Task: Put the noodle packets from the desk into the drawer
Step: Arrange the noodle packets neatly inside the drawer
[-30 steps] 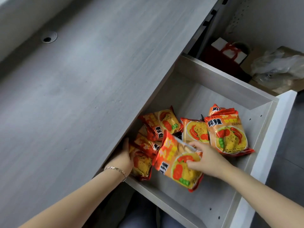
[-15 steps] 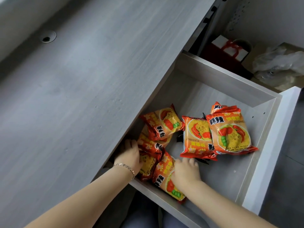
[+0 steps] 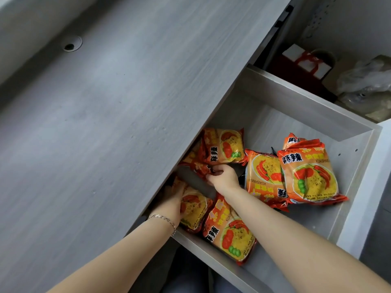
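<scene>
Both hands in open drawer (image 3: 306,102): right hand (image 3: 224,178) fingers pinching a noodle packet (image 3: 201,169); left hand (image 3: 173,197) fingers hidden, can't tell.

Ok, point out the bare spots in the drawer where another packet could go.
Free: the drawer floor at the back, between the back wall and the packets; also the front right corner, beside the front packet. Crowded: the left side under the desk edge, where both the left hand and right hand work.
</scene>
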Demonstrator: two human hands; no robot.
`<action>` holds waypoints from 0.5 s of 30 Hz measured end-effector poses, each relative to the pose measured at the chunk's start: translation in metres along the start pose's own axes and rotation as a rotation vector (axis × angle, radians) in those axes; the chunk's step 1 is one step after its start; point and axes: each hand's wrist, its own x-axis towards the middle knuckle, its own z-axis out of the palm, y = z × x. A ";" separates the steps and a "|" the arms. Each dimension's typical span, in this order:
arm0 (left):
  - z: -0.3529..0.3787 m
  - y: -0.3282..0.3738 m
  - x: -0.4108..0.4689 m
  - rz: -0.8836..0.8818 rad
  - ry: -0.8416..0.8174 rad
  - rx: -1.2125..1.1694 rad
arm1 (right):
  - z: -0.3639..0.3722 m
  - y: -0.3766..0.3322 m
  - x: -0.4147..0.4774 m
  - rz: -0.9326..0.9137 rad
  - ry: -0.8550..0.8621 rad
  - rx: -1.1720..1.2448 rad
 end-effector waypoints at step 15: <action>-0.015 0.022 0.017 0.299 -0.059 0.462 | -0.023 0.054 -0.029 -0.029 -0.206 -1.008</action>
